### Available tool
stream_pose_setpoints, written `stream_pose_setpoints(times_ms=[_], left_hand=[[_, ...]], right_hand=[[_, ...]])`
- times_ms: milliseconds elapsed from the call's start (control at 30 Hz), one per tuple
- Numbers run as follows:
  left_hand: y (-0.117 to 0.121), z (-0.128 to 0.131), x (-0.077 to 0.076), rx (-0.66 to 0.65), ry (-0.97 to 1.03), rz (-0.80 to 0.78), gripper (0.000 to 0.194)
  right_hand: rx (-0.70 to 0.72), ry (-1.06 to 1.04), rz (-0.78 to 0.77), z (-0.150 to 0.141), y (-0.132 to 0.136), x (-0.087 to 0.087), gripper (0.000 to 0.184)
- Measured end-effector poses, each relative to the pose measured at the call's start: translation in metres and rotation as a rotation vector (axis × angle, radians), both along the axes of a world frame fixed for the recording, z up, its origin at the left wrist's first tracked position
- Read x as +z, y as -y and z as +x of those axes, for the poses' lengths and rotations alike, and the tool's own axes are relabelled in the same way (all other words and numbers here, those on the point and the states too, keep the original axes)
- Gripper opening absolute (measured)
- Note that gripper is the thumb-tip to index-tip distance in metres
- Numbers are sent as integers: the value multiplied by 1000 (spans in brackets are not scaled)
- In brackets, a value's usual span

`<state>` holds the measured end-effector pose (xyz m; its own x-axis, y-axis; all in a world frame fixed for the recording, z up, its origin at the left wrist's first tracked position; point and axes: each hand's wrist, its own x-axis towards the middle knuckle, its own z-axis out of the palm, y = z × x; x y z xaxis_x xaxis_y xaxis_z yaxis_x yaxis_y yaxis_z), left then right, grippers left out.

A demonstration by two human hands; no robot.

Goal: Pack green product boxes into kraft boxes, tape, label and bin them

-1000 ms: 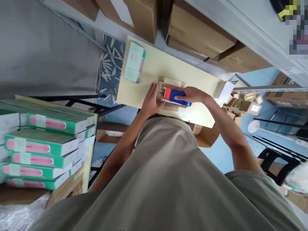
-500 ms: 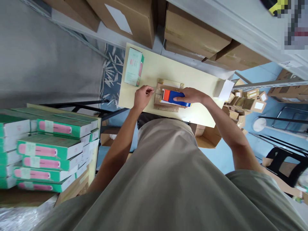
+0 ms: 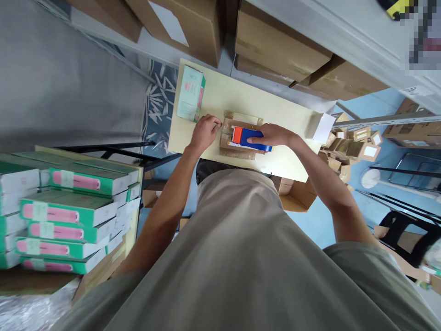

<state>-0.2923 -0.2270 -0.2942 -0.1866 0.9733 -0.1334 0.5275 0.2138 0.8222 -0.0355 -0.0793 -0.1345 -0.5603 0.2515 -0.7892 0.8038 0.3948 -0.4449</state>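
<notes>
A small cardboard box point(image 3: 226, 133) with tape on it lies on the pale table point(image 3: 234, 94), close to my body. My right hand point(image 3: 274, 136) is closed round a blue and orange-red tape dispenser point(image 3: 254, 139), which rests over the top of the box. Just left of the box is my left hand point(image 3: 206, 131), its fingers curled with the tips near the box's left edge. Whatever those fingertips pinch, if anything, is too small to make out. Farther left on the table lies a white and green printed box point(image 3: 189, 94).
Stacked green and white boxes point(image 3: 69, 209) with pink pictures stand at left. Large cartons point(image 3: 282, 43) line a shelf beyond the table. A white box point(image 3: 320, 128) sits at the table's right end, with a heap of small cartons point(image 3: 356, 147) past it.
My left hand has lifted off the box's left end and shifted left, its fingers going from stretched to curled. The tape dispenser in my right hand stays over the box.
</notes>
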Motion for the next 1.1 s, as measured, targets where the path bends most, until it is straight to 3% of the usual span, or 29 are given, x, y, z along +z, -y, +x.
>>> stream_pose_setpoints(times_ms=[167, 367, 533, 767, 967, 1100], left_hand=[[1, 7, 1, 15, 48, 6, 34], [27, 49, 25, 106, 4, 127, 64], [60, 81, 31, -34, -93, 61, 79], [51, 77, 31, -165, -172, 2, 104], [44, 71, 30, -184, -182, -9, 109], [44, 68, 28, -203, -197, -16, 110]], right_hand=[[0, 4, -5, 0, -2, -2, 53], [15, -13, -23, 0, -2, -2, 57], [33, -12, -1, 3, -4, -7, 67], [-1, -33, -14, 1, -4, -7, 70], [-51, -14, -82, -7, 4, 6, 64], [-125, 9, -204, 9, 0, 19, 67]])
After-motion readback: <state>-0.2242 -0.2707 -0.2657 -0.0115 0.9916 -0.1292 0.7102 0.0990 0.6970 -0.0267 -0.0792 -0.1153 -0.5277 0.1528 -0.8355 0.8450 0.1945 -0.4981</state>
